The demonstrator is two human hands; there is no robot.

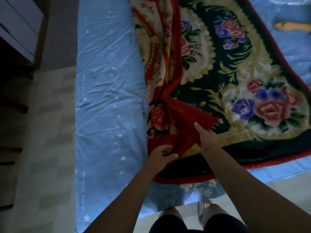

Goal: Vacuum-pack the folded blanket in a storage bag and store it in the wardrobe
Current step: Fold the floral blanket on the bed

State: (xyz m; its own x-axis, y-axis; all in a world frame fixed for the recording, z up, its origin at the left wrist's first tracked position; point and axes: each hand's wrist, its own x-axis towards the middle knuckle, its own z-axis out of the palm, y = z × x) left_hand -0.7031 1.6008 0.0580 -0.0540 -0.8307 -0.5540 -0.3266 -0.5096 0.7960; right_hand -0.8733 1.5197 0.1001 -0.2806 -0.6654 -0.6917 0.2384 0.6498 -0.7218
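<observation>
Blanket (pixel 235 73): spread out on the bed (pixel 107 81), not folded yet; most of it lies ahead and to the right of the hands.
Right hand (pixel 207 137): pinches the red corner flap.
Left hand (pixel 161 153): grips the red edge, closer to the person.
Next move: I think the corner goes forward, over the flowers.

There is one view, taken from the person's head. It looks steeply down and a little forward through a wide lens that bows straight edges. It sits close: the left hand (pixel 161 153) and right hand (pixel 207 137) reach in from the bottom edge to the blanket (pixel 235 73) near centre. The bed (pixel 107 81) fills the middle and right, and the floor (pixel 55 132) runs down the left.
</observation>
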